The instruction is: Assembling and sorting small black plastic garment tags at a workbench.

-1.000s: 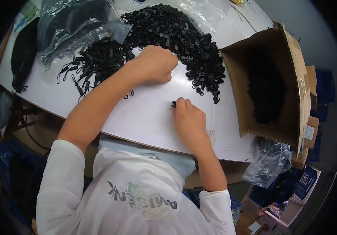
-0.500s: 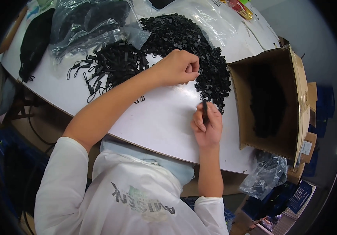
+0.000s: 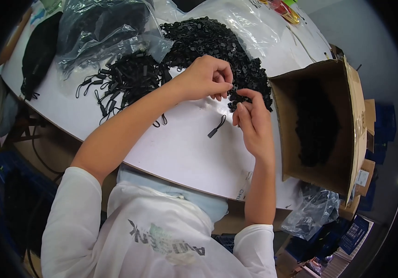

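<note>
My left hand (image 3: 206, 78) is over the near edge of a pile of small black plastic clips (image 3: 208, 39), thumb and fingers pinched. Anything in that pinch is too small to make out. Just to its right, my right hand (image 3: 256, 125) is raised by the same pile, index finger stretched toward the left hand and thumb apart from it, with nothing visible between them. On the white table between my forearms lies a single black cord zipper pull (image 3: 213, 132), its loop pointing away. A heap of similar looped pulls (image 3: 127, 76) lies beyond my left forearm.
An open cardboard box (image 3: 291, 160) with a dark mass inside stands at the right of the white table (image 3: 185, 153). Clear plastic bags lie at the back, one over black contents (image 3: 111, 28). A black bundle (image 3: 41, 51) is at the far left. Crumpled plastic (image 3: 312, 213) hangs below the box.
My right hand has let go of the black piece it held and moved up beside the left. A looped pull now lies on the table. The left hand has hardly moved.
</note>
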Tool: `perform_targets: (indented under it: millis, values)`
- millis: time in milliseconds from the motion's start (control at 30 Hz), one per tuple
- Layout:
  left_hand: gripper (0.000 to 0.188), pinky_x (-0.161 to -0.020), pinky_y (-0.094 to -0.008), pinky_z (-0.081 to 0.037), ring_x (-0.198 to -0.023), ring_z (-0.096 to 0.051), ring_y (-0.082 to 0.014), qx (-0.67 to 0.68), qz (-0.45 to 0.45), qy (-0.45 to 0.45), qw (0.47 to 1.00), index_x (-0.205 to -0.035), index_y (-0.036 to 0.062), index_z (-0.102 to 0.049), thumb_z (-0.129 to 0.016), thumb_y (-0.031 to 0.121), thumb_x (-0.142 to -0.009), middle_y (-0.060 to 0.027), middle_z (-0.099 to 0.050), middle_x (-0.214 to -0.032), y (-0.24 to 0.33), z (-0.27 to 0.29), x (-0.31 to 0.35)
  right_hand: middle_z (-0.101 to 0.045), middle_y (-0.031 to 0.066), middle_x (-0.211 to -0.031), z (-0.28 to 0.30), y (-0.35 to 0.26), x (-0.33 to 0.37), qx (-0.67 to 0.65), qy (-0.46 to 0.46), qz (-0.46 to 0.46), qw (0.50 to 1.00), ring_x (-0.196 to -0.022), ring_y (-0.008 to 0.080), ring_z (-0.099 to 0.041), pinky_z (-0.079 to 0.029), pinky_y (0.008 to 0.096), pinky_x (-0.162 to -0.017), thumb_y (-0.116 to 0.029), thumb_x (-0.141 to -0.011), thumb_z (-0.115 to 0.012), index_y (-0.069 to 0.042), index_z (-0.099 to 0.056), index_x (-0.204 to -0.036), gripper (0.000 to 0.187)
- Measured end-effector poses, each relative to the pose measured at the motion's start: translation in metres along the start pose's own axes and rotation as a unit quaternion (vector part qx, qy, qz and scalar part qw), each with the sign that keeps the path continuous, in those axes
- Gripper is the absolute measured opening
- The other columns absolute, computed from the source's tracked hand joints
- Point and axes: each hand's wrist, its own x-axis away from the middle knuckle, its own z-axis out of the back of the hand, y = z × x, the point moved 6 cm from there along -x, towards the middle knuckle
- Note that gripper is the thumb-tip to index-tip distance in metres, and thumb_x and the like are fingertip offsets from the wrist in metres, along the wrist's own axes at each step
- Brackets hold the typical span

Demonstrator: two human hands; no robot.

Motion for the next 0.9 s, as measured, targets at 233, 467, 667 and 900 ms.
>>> perform_targets:
  millis: [233,467,667,900]
  values:
    - [0.009,-0.051,-0.0214,-0.049,-0.058,-0.063,-0.0096,0.031,0.057,-0.032,0.997,-0.081,0.0012,-0.055,-0.062,0.005,-0.085,-0.0064,-0.064,-0.066,-0.005,-0.008,0.002,-0.056,0.0091,-0.062,0.007,0.016,-0.002,0.065,0.097,0.009,0.993,-0.051,0.0163,-0.049,-0.039,0.0300,-0.050,-0.003,-0.090,-0.051,0.002,-0.047,-0.102,0.014]
    - [0.012,-0.046,-0.0240,-0.040,-0.047,-0.051,-0.0078,-0.087,-0.007,0.022,0.996,-0.071,-0.0002,-0.056,-0.066,0.007,-0.072,-0.0027,-0.055,-0.052,-0.003,-0.001,0.002,-0.064,0.0127,-0.071,-0.011,-0.001,0.007,0.057,0.054,0.040,0.996,-0.057,0.0249,-0.061,-0.047,0.0297,-0.057,-0.002,-0.090,-0.051,0.002,-0.047,-0.105,0.016]
    - [0.013,-0.047,-0.0249,-0.041,-0.046,-0.050,-0.0099,-0.137,-0.059,0.057,0.987,-0.071,-0.0002,-0.055,-0.065,0.007,-0.071,-0.0039,-0.053,-0.051,0.008,-0.007,0.006,-0.068,0.0121,-0.077,0.005,0.004,0.013,0.104,0.142,0.061,0.983,-0.060,0.0222,-0.064,-0.049,0.0290,-0.055,-0.002,-0.085,-0.061,0.001,-0.055,-0.091,0.009]
    - [0.014,-0.048,-0.0255,-0.043,-0.045,-0.052,-0.0124,-0.154,-0.080,0.064,0.983,-0.071,0.0000,-0.056,-0.067,0.009,-0.072,-0.0052,-0.053,-0.051,0.015,-0.007,0.006,-0.056,0.0088,-0.062,0.002,-0.005,0.016,0.221,0.198,0.219,0.930,-0.049,0.0225,-0.053,-0.040,0.0306,-0.046,-0.002,-0.080,-0.067,0.000,-0.063,-0.090,0.010]
